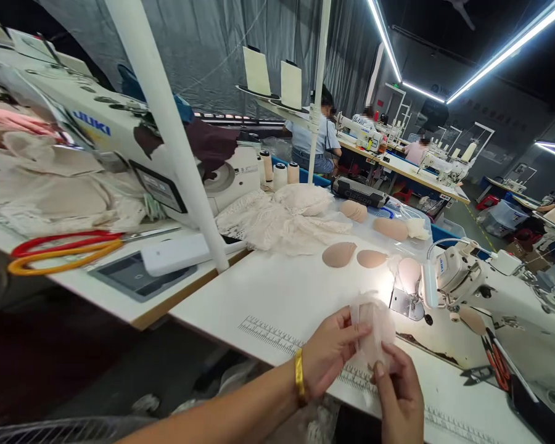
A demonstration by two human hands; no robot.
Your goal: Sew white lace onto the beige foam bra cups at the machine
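Observation:
Both my hands hold a pale, sheer piece of fabric (374, 327) above the front edge of the white sewing table (240, 290). My left hand (333, 348) pinches its left side between thumb and fingers; a yellow band circles that wrist. At the lower right edge of the fabric, my right hand (400, 385) grips with thumb and forefinger. Just beyond, a lit sewing machine (462, 277) stands with a beige cup piece near its needle. Two beige cup pads (339, 254) lie behind the fabric on the table.
Cream lace fabric (287, 222) is heaped at the back. Thread snips (477, 374) and red-handled scissors (497, 364) lie at right. A white pole (166, 135) rises at left, beside red and orange scissor handles (65, 251). Other people sit at machines farther back.

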